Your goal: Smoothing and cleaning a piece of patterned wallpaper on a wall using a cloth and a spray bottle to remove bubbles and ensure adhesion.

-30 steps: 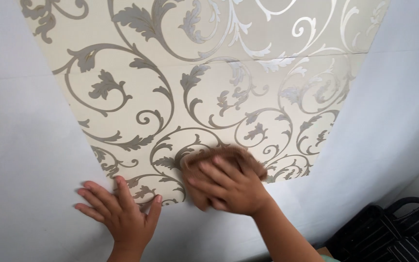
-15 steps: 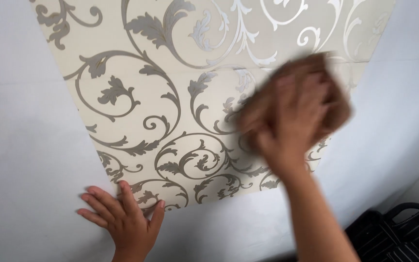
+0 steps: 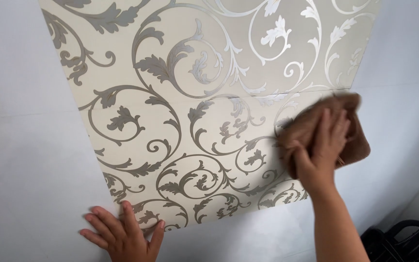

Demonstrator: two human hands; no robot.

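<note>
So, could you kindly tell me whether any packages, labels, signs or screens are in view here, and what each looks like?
None in view: no package, label, sign or screen.
Wallpaper sheet: on the pale wall, cream with silvery-grey leaf scrolls.
Brown cloth: under the right hand, at the sheet's right edge.
Left hand: flat at the sheet's bottom corner.

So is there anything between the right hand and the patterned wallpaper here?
Yes: a brown cloth lies under the right hand, pressed against the wallpaper near its right edge. The left hand rests flat on the wallpaper's lower left corner with nothing visible between them.
</note>
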